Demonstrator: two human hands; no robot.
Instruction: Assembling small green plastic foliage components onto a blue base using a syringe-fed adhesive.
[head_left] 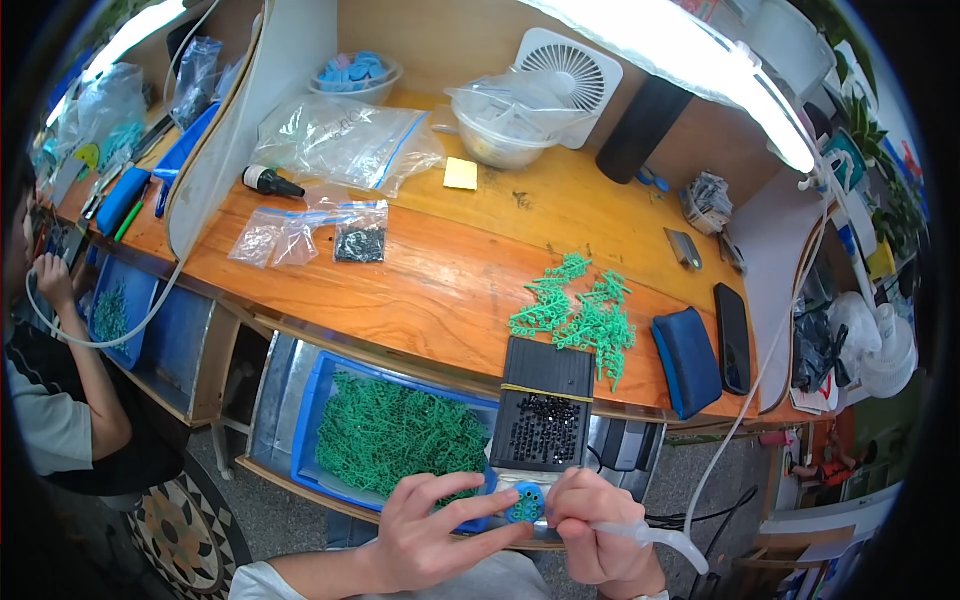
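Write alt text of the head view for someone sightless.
The left hand holds a small blue disc with green bits; the right hand is closed beside it, a curved translucent tube apparently in its grip. Ahead lie a blue tray heaped with green pieces, a black tray of black bits, and more green pieces on a wooden bench.

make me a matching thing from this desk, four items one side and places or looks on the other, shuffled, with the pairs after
1 blue disc
2 phone
3 paper pad
4 black tray

A square, yellow
B spanned by a band
C between left hand and right hand
D right of the dark blue case

Pairs: 1-C, 2-D, 3-A, 4-B
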